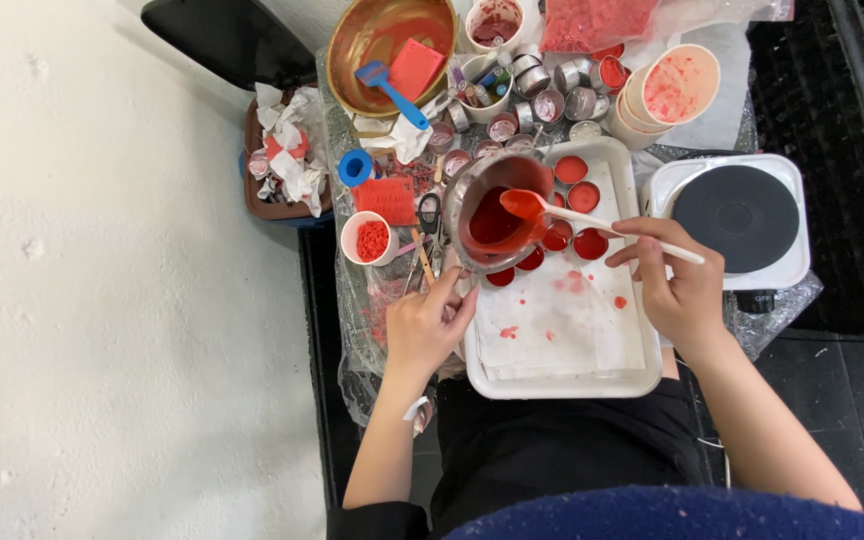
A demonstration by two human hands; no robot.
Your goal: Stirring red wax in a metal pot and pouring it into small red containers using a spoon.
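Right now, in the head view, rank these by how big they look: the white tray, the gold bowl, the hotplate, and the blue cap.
1. White tray, largest.
2 and 3. Hotplate and gold bowl: too close to rank, and the picture's top edge cuts off the bowl.
4. Blue cap, smallest by far.

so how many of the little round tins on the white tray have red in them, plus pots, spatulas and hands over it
red-filled round tins on the white tray: 7 visible, others may be hidden by the pot
metal pot of red liquid: 1
red-tipped spatula: 1
hands: 2, left hand and right hand
total: 11
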